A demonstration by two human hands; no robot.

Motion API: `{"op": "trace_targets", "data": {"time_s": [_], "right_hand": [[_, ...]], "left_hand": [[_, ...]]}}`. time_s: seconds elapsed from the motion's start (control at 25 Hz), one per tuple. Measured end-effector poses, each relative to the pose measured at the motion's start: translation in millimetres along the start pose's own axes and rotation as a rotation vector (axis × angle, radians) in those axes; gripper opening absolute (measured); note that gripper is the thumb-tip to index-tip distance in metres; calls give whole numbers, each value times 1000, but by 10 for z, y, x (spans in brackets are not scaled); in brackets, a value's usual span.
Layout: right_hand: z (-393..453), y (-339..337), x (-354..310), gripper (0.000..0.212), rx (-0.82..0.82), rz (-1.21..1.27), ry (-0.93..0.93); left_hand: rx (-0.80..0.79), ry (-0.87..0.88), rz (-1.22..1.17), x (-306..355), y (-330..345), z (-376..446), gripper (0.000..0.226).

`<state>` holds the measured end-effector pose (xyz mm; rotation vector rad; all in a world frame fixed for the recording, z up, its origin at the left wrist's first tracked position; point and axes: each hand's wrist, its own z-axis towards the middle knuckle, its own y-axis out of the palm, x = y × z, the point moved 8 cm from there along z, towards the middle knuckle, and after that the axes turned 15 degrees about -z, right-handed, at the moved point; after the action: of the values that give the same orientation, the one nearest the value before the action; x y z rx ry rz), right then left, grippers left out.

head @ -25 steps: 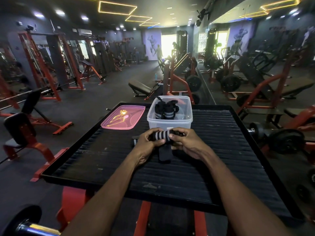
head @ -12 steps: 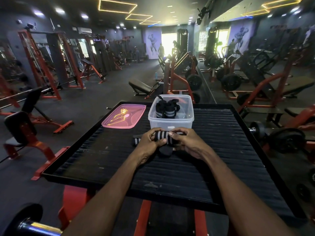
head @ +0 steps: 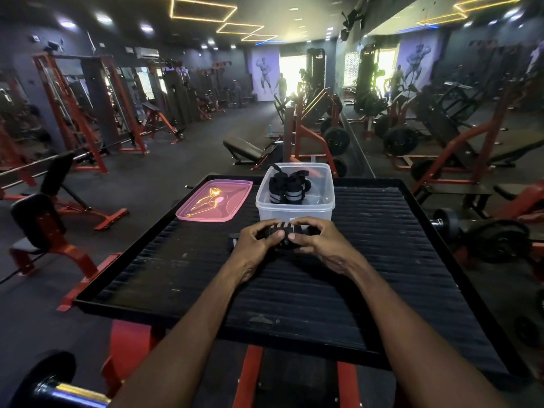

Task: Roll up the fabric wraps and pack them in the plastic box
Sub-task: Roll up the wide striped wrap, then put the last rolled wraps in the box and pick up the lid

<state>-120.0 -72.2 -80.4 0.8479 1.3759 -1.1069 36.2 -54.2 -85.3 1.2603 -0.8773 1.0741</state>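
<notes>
Left hand point(head: 255, 242): sits dead centre of the frame, fingers curled over the left end of the wrap, thumb tucked in from the near side, so it's properly clamped on it.
Right hand point(head: 316, 241): mirror image just right of centre, fingers hooked over the top of the roll, thumb nearly meeting the left thumb.
Wrap in hand point(head: 283, 232): black fabric with white stripes, mostly rolled into a fat cylinder between both hands, lying crosswise on the platform. A short loose bit point(head: 234, 240) pokes out past the left hand's knuckles.
Plastic box point(head: 295, 208): clear tub, lid off, right behind the hands, just above the middle of the frame. The wrap being rolled is just in front of its near wall, can't tell if they touch.
Packed wraps point(head: 288, 187): a couple of black rolls with pale stripes standing inside the box, left of its middle.
Lid point(head: 214, 199): pink see-through lid lying flat, just left of the box, with ceiling lights reflected in it.
Platform point(head: 382, 260): black ribbed surface with a raised rim on a red frame, fills the middle and lower frame.
Background: gym floor with red-and-black machines, benches on the left, a barbell end point(head: 53, 387) in the lower left corner.
</notes>
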Motion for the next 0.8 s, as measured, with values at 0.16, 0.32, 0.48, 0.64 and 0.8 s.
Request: {"op": "trace_targets", "data": {"time_s": [0.16, 0.32, 0.48, 0.64, 0.8], "right_hand": [[5, -29, 19, 33, 87, -46, 25], [-22, -129, -99, 33, 231, -301, -87], [-23, 12, -139, 38, 185, -103, -50], [6, 1, -222, 28, 278, -174, -78], [66, -69, -524, 30, 335, -439, -126]], "left_hand": [[-22, -14, -33, 41, 40, -35, 35], [-22, -25, -82, 24, 69, -40, 34], [32, 103, -31, 155, 36, -33, 42], [34, 178, -60, 288, 99, -74, 45], [-8, 263, -37, 453, 128, -61, 44]]}}
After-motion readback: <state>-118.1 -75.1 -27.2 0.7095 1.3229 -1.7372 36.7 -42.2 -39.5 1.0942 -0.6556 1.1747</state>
